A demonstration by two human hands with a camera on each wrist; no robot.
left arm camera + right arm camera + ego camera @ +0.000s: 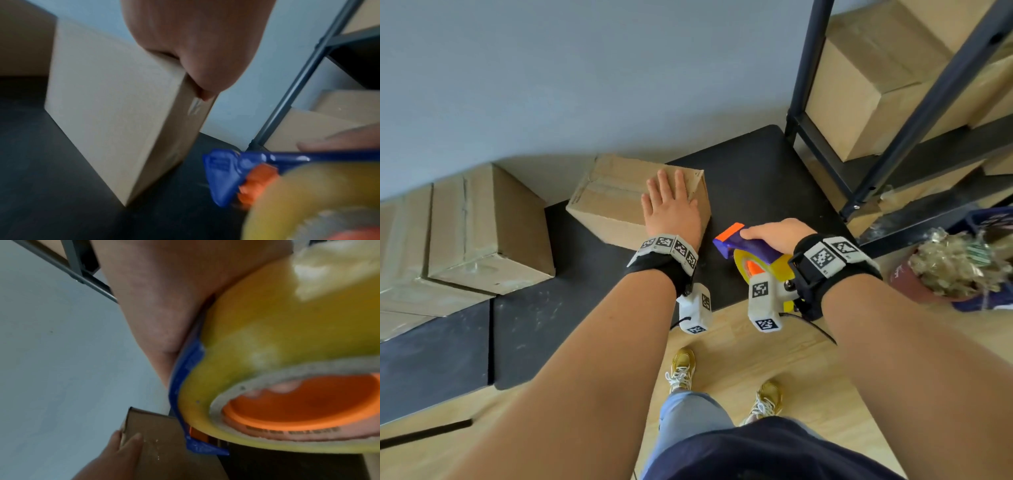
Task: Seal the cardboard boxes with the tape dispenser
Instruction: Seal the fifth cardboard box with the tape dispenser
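A small cardboard box (602,202) stands on a black mat (756,178) by the wall. My left hand (671,202) lies flat on its top with straight fingers, the thumb (201,65) over the box's right edge (191,104). My right hand (777,234) grips a blue tape dispenser (743,246) with an orange tip and a yellowish tape roll (763,265), held just right of the box above the mat. The right wrist view fills with the tape roll (287,345) and its orange hub (304,405); the box (164,443) and left hand (115,456) show below.
Two larger cardboard boxes (482,229) sit left along the wall. A dark metal shelf rack (893,120) with more boxes (876,85) stands at right. A basket of crinkled filler (955,267) sits on the wooden floor (722,342) at far right. My feet (681,366) stand below.
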